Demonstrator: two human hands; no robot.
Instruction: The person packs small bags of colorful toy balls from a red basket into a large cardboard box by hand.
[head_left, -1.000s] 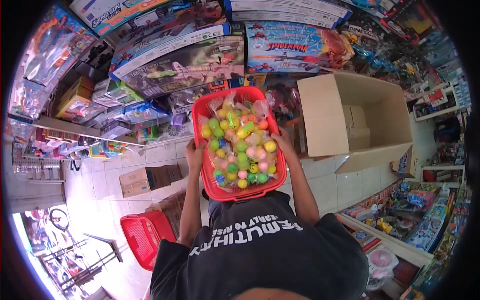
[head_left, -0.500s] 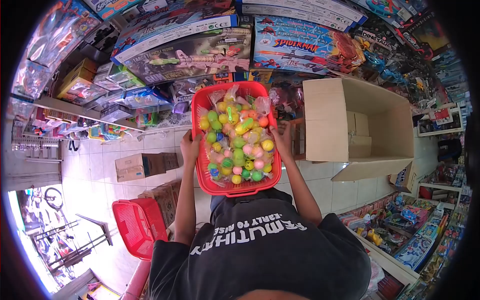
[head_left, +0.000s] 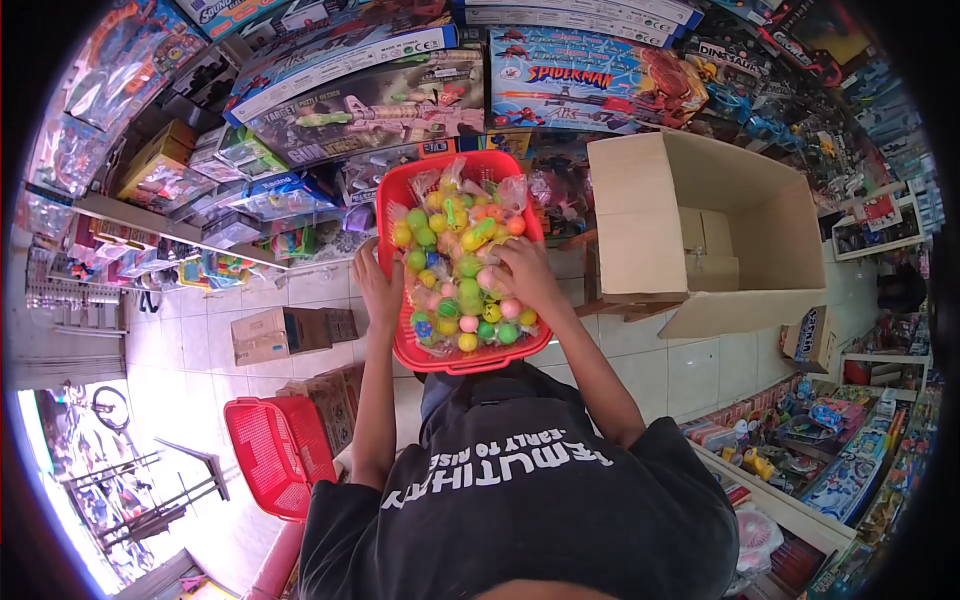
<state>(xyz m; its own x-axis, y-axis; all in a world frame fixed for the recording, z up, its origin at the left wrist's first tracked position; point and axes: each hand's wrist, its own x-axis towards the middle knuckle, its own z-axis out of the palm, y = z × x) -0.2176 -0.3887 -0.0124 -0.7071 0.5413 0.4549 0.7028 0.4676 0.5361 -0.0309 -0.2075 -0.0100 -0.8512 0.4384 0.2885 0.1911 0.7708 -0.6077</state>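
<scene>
A red plastic basket (head_left: 531, 178) rests tilted near my lap, filled with small colourful balls (head_left: 470, 291) in clear plastic bags. The balls are yellow, green, pink, orange and blue. My left hand (head_left: 379, 287) grips the basket's left side, with the thumb over the rim and the fingers outside. Inside the right part of the basket, my right hand (head_left: 527, 273) lies over the bagged balls. Its fingers are spread and touch the bags; the fingertips are partly hidden among them.
An open cardboard box (head_left: 630, 220) stands at the right. Boxed toy guns (head_left: 590, 80) are stacked ahead. A second red basket (head_left: 275, 450) and small cartons (head_left: 285, 335) are on the tiled floor at the left. Toy shelves (head_left: 800, 450) line the right side.
My right hand has left the basket's right rim and moved inward onto the bagged balls. My left hand stays at the left rim. The basket appears slightly higher and further left in view.
</scene>
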